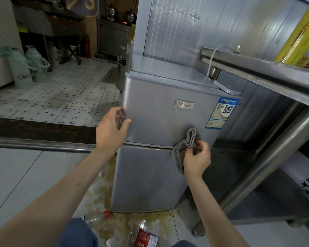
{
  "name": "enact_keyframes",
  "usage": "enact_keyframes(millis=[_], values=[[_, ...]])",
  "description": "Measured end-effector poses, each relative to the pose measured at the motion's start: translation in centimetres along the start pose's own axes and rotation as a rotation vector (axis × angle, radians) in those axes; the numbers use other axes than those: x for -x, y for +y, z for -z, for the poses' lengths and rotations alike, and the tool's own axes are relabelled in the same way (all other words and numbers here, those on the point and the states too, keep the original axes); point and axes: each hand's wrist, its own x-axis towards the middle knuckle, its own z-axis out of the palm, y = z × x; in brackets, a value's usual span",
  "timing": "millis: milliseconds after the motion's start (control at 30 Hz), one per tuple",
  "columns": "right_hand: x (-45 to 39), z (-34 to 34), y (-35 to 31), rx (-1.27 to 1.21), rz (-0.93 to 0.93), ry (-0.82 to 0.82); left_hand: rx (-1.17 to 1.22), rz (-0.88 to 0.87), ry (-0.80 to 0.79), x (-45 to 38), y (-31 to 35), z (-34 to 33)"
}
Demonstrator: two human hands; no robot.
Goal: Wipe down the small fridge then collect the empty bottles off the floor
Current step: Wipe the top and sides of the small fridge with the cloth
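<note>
A small silver fridge (161, 122) is seen from above. Its upper door edge is gripped by the left hand (112, 129); a grey cloth (185, 145) is pinched by the right hand (196, 157). The cloth is best flattened and swept firmly downward. Empty bottles (144, 236) lie on the floor below.

One wide-angle head view only; nothing shared with second camera. We look forward and down from wearer's head, close to small fridge (161, 122) front at arm's reach. Our forearms enter from bottom edge. Floor below, steel table (268, 75) at right edge.
</note>
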Motion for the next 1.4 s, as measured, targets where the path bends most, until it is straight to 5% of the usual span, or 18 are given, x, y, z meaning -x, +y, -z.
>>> enact_keyframes(millis=[1400], values=[[6.9, -4.4, -4.4, -0.064, 0.013, -0.236, 0.03, 0.031, -0.025, -0.1, 0.8, 0.8]])
